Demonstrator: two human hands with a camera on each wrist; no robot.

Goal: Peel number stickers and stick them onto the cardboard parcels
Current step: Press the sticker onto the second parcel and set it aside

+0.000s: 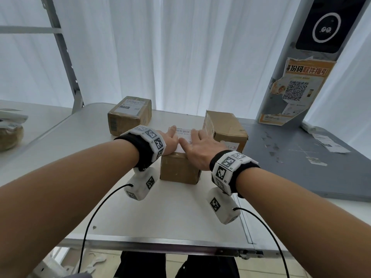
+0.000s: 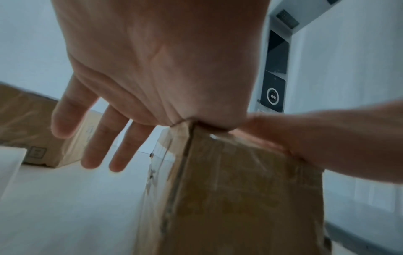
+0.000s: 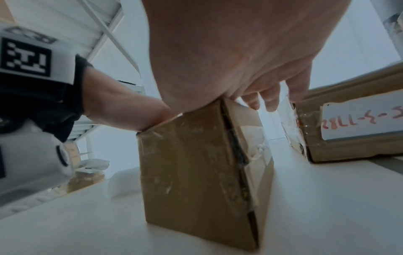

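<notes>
A small brown cardboard parcel [image 1: 178, 168] stands in the middle of the white table [image 1: 84, 137]. On its top lies a white barcode label [image 1: 185, 133]. My left hand [image 1: 170, 138] rests flat on the parcel's top left edge, and in the left wrist view its straight fingers [image 2: 96, 138] reach past the parcel's [image 2: 240, 189] left side. My right hand [image 1: 197, 144] presses flat on the label, palm down on the parcel [image 3: 191, 163], fingers [image 3: 270, 96] extended. Neither hand holds anything.
A second parcel [image 1: 129, 115] sits back left. A third parcel [image 1: 224, 129] at back right carries a white sticker with red handwritten numbers [image 3: 359, 120]. A grey kiosk with an orange QR poster [image 1: 295, 93] stands right, a sticker sheet [image 1: 329, 141] on its base. A tape roll [image 1: 10, 135] lies far left.
</notes>
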